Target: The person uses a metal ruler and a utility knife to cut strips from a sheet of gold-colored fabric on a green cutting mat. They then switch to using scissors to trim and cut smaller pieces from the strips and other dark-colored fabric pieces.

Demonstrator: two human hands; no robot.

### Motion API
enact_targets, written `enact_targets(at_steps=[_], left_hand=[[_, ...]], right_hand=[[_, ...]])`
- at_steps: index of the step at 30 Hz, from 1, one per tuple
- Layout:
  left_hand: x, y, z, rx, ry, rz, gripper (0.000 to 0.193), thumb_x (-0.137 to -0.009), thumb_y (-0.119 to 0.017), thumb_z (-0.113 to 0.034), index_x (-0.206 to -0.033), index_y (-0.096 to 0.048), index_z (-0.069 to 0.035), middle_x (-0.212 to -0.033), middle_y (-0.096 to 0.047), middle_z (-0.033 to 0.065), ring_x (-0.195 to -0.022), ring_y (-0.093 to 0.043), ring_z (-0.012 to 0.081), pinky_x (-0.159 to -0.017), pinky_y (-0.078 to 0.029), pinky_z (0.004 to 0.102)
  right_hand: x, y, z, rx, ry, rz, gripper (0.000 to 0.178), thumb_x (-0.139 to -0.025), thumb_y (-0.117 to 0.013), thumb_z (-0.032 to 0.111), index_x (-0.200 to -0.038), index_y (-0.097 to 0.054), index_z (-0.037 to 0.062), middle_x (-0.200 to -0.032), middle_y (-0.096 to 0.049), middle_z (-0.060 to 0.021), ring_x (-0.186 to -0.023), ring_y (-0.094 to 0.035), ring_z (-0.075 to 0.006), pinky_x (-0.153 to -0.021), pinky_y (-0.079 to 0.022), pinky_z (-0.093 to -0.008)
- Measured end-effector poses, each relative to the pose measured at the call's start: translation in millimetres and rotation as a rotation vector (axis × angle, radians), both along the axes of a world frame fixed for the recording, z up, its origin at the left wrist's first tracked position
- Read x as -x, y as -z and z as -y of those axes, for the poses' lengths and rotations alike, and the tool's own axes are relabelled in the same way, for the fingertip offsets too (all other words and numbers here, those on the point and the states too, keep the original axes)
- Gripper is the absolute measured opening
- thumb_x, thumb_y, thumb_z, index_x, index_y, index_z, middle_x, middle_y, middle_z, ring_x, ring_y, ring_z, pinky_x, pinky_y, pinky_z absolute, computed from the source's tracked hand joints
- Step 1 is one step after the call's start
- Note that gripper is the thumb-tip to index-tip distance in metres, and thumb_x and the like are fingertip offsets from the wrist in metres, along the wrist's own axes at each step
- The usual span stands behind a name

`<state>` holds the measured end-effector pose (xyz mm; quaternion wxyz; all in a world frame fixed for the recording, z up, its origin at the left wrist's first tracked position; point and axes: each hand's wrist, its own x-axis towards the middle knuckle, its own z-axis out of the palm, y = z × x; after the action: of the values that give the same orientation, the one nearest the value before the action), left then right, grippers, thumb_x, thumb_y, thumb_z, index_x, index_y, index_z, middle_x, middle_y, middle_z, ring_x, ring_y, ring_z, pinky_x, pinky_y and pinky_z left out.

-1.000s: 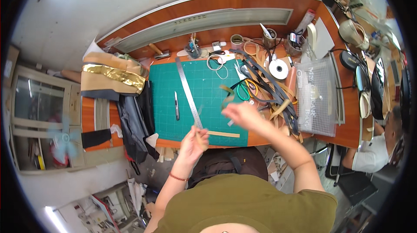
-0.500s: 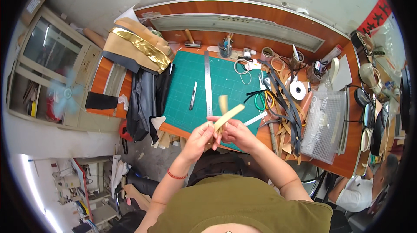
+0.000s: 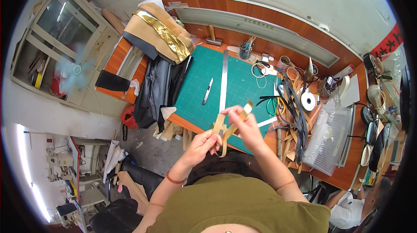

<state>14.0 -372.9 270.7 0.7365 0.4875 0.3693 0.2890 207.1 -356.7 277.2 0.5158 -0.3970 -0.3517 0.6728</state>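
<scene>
A narrow tan strip [image 3: 218, 124] with a shiny gold side, apparently leather, is bent into a loop between my hands, over the near edge of the green cutting mat [image 3: 195, 111]. My left hand [image 3: 202, 146] pinches the lower part, thumb on top. My right hand [image 3: 246, 128] grips the other length, and its gold end pokes up past the fingers. How the strip crosses itself is partly hidden by the fingers. Beyond my hands, a steel ruler [image 3: 224, 81] and a utility knife [image 3: 207, 91] lie on the mat.
Scissors with green handles [image 3: 272, 106], black and tan straps [image 3: 295, 115] and a white tape roll [image 3: 308, 101] crowd the right. Folded black material [image 3: 152, 92] hangs over the left edge. A hammer [image 3: 213, 37] stands at the back. Another person [image 3: 349, 209] sits at lower right.
My right hand has moved up and slightly right with one length of the strip, showing its gold side. The strip now loops below my left hand. The view has tilted and shifted.
</scene>
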Motion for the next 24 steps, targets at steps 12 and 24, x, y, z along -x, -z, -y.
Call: enact_targets(at_steps=[12, 24], left_hand=[[20, 15, -2, 0.171, -0.068, 0.181, 0.03, -0.105, -0.042, -0.028, -0.088, -0.054, -0.006, -0.075, -0.055, 0.0021, -0.064, -0.049, 0.0097, -0.062, -0.039, 0.0234], [-24, -10, -37, -0.351, -0.258, 0.017, 0.028, -0.105, -0.04, -0.021, -0.106, -0.058, 0.0, -0.091, -0.064, 0.0065, -0.082, -0.062, 0.0122, -0.076, -0.049, 0.0267]], right_hand=[[-56, -15, -1, -0.232, -0.223, -0.278, 0.018, -0.075, -0.078, 0.001, -0.085, -0.063, 0.0011, -0.086, -0.06, -0.011, -0.073, -0.068, -0.0251, -0.069, -0.056, -0.0349], [-11, -30, -17, -0.576, -0.061, 0.455, 0.019, -0.077, -0.079, 0.016, -0.082, -0.069, 0.0014, -0.087, -0.055, -0.0063, -0.078, -0.051, -0.0141, -0.067, -0.043, -0.0273]])
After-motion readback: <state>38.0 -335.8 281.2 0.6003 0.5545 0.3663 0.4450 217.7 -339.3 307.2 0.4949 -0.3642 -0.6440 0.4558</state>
